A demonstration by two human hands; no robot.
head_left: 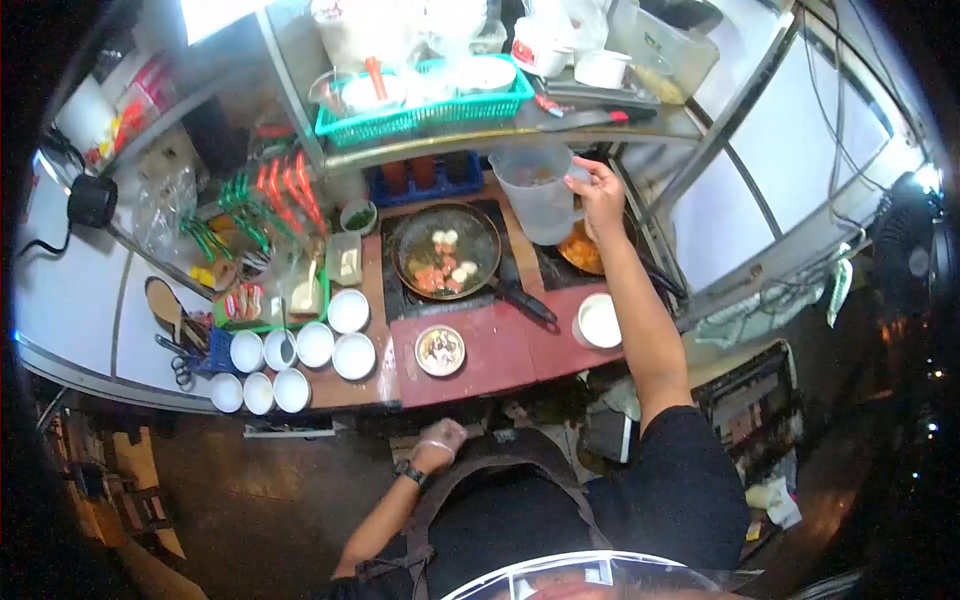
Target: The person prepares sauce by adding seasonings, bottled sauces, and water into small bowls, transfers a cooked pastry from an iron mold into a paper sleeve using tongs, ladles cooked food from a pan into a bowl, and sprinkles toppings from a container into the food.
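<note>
My right hand is closed round the handle of a clear plastic pitcher, held up between two pans, below the shelf. Left of it, a dark frying pan on a burner holds orange-pink pieces and pale round pieces. A second pan with orange food shows partly behind the pitcher and my wrist. My left hand, with a clear glove and a watch at the wrist, hangs near my body below the counter edge; its fingers look curled, and nothing shows in them.
White bowls stand in a group at the counter's left. A patterned bowl and a white container sit on the red front surface. The metal shelf above carries a green basket and a red-handled knife.
</note>
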